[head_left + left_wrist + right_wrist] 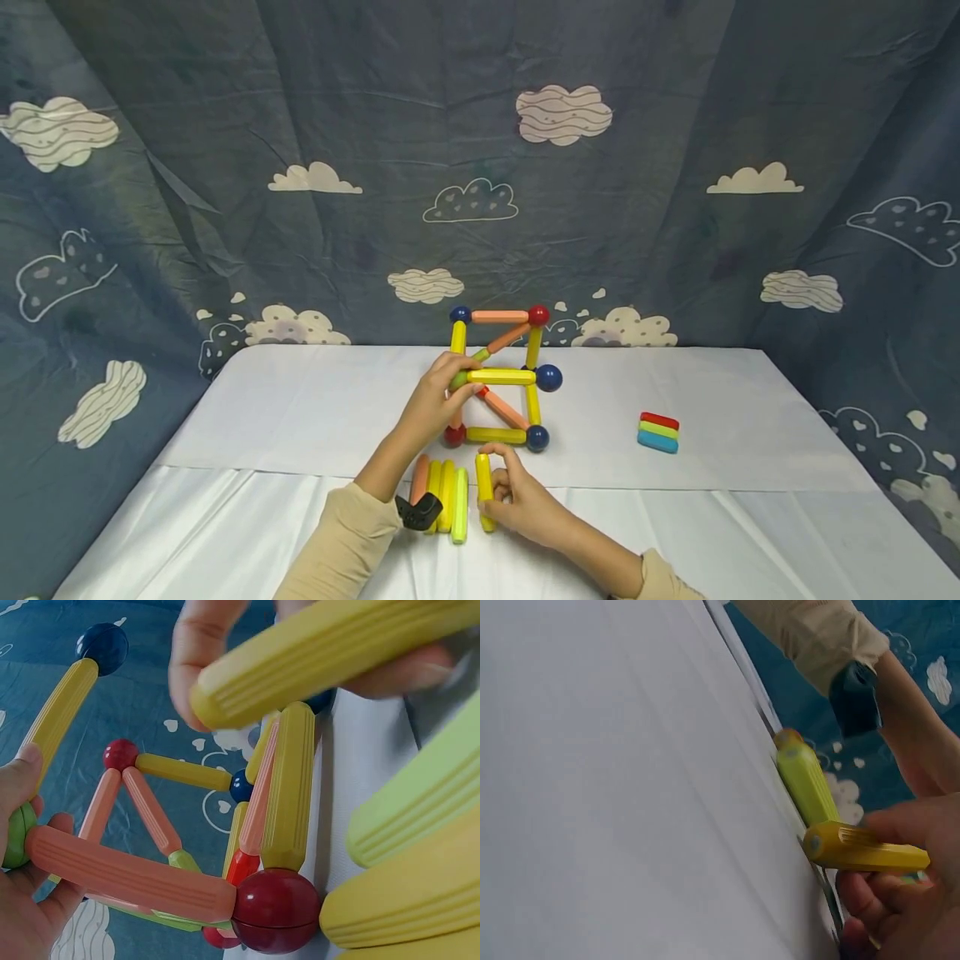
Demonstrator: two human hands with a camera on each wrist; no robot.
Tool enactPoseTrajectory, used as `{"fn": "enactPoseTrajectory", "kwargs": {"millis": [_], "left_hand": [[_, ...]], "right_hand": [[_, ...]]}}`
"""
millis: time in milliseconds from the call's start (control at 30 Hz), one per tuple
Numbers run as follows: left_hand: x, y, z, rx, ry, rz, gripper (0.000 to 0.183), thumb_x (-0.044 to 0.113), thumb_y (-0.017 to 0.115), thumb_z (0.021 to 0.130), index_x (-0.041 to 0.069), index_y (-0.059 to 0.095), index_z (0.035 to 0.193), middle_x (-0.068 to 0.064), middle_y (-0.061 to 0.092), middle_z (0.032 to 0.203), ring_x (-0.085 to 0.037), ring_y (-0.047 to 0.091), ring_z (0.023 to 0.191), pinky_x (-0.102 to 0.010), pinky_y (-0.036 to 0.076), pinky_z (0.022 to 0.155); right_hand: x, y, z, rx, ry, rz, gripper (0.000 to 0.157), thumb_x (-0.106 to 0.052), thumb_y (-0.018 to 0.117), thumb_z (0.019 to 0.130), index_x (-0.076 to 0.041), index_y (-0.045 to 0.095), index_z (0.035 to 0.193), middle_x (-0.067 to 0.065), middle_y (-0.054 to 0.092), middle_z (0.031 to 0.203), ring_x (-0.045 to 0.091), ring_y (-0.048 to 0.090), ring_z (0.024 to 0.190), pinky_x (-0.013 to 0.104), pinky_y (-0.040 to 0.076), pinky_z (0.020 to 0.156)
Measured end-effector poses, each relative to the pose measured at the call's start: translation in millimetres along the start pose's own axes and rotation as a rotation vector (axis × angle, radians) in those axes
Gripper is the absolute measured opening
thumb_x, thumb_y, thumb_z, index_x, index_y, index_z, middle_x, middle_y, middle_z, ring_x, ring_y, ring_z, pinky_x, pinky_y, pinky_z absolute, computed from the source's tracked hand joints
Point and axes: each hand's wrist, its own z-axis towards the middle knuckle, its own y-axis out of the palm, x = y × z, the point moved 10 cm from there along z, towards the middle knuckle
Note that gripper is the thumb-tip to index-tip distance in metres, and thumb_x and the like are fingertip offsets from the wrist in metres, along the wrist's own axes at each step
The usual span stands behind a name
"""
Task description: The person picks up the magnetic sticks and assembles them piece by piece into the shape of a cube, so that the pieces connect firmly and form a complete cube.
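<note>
My left hand (435, 396) grips a green ball (18, 834) at a near corner of a frame built of magnetic sticks and balls. From that ball a yellow stick (501, 377) runs right to a blue ball (550, 378), and an orange stick (135, 874) joins it to a red ball (275, 910). In front of the frame, my right hand (528, 507) pinches a loose yellow stick (484, 492) between thumb and fingers. Left of this stick lies a row of sticks: a light green one (460, 506), yellow ones (446, 496) and an orange one (420, 477).
Red, light green and blue short pieces (658, 432) lie side by side at the right on the white-covered table (720, 392). Behind the table hangs a dark cloth (637, 225) with cloud prints. A black band (418, 511) circles my left wrist.
</note>
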Motion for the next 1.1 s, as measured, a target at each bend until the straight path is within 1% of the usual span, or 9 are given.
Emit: {"fn": "enactPoseTrajectory", "kwargs": {"millis": [100, 200, 267, 400, 533, 700, 933, 1000, 1100], "left_hand": [[-1.6, -0.5, -0.9, -0.008, -0.004, 0.006, 0.026, 0.018, 0.063, 0.084, 0.01, 0.059, 0.109, 0.0, 0.052, 0.106, -0.011, 0.05, 0.09, -0.028, 0.045, 0.079], [-2.3, 1.2, -0.7, -0.016, -0.012, 0.006, 0.027, 0.019, 0.062, 0.084, 0.01, 0.058, 0.11, 0.001, 0.051, 0.106, -0.01, 0.049, 0.09, -0.027, 0.045, 0.079], [-2.0, 1.1, -0.8, -0.016, -0.017, 0.005, 0.028, 0.017, 0.063, 0.084, 0.009, 0.058, 0.11, 0.001, 0.051, 0.106, -0.011, 0.049, 0.09, -0.028, 0.045, 0.08], [-1.2, 0.4, -0.9, -0.011, -0.021, -0.003, 0.027, 0.013, 0.065, 0.083, 0.01, 0.059, 0.109, 0.0, 0.051, 0.105, -0.012, 0.05, 0.09, -0.029, 0.045, 0.082], [-1.3, 0.5, -0.5, -0.011, -0.025, -0.007, 0.027, 0.011, 0.065, 0.083, 0.009, 0.059, 0.109, 0.0, 0.051, 0.105, -0.012, 0.05, 0.09, -0.029, 0.045, 0.082], [-2.1, -0.3, -0.1, -0.006, -0.029, -0.015, 0.028, 0.014, 0.065, 0.083, 0.011, 0.059, 0.11, 0.0, 0.052, 0.107, -0.012, 0.05, 0.092, -0.028, 0.044, 0.083], [-2.8, -2.4, -1.2, 0.011, -0.007, -0.052, 0.031, 0.012, 0.067, 0.081, 0.011, 0.058, 0.111, 0.001, 0.052, 0.113, -0.013, 0.048, 0.104, -0.029, 0.041, 0.089], [-2.4, -3.0, -2.2, 0.015, 0.008, -0.061, 0.035, 0.011, 0.066, 0.082, 0.011, 0.057, 0.115, -0.001, 0.05, 0.118, -0.014, 0.046, 0.11, -0.03, 0.04, 0.091], [-3.4, -5.7, -5.3, 0.024, 0.001, -0.069, 0.042, 0.013, 0.066, 0.082, 0.014, 0.052, 0.122, -0.002, 0.044, 0.127, -0.015, 0.045, 0.112, -0.029, 0.042, 0.089]], "right_hand": [[4, -20.8, 5, 0.132, -0.002, 0.005, 0.053, -0.008, 0.056, 0.089, -0.008, 0.025, 0.132, 0.002, 0.053, 0.07, 0.009, 0.043, 0.057, 0.019, 0.038, 0.052], [19, -50.4, 7, 0.303, 0.006, -0.002, 0.051, -0.011, 0.057, 0.089, -0.011, 0.03, 0.132, 0.002, 0.058, 0.076, 0.013, 0.047, 0.063, 0.022, 0.042, 0.056], [23, -70.1, 6, 0.403, 0.021, -0.019, 0.045, -0.01, 0.058, 0.088, -0.008, 0.037, 0.128, 0.004, 0.06, 0.081, 0.016, 0.051, 0.069, 0.024, 0.045, 0.06], [27, -100.1, 4, 0.515, 0.042, -0.04, 0.034, -0.009, 0.057, 0.089, -0.004, 0.047, 0.121, 0.009, 0.062, 0.094, 0.02, 0.056, 0.082, 0.031, 0.047, 0.071], [27, -115.4, 5, 0.536, 0.038, -0.014, 0.036, -0.008, 0.057, 0.089, -0.006, 0.047, 0.123, 0.013, 0.058, 0.106, 0.023, 0.053, 0.094, 0.036, 0.044, 0.08], [28, -120.6, 10, 0.519, 0.008, 0.016, 0.037, -0.006, 0.058, 0.087, -0.007, 0.047, 0.123, 0.015, 0.057, 0.109, 0.025, 0.053, 0.097, 0.037, 0.044, 0.083], [32, -117.8, 12, 0.512, -0.002, -0.064, 0.039, -0.009, 0.06, 0.087, -0.009, 0.047, 0.123, 0.013, 0.059, 0.108, 0.025, 0.054, 0.097, 0.038, 0.045, 0.082], [29, -118.0, 11, 0.521, -0.028, -0.099, 0.045, -0.008, 0.061, 0.086, -0.009, 0.042, 0.127, 0.015, 0.059, 0.108, 0.025, 0.055, 0.095, 0.039, 0.045, 0.081], [23, -118.1, 9, 0.532, -0.075, -0.147, 0.063, -0.006, 0.064, 0.083, -0.014, 0.029, 0.135, 0.016, 0.057, 0.111, 0.025, 0.054, 0.093, 0.04, 0.046, 0.08]]}}
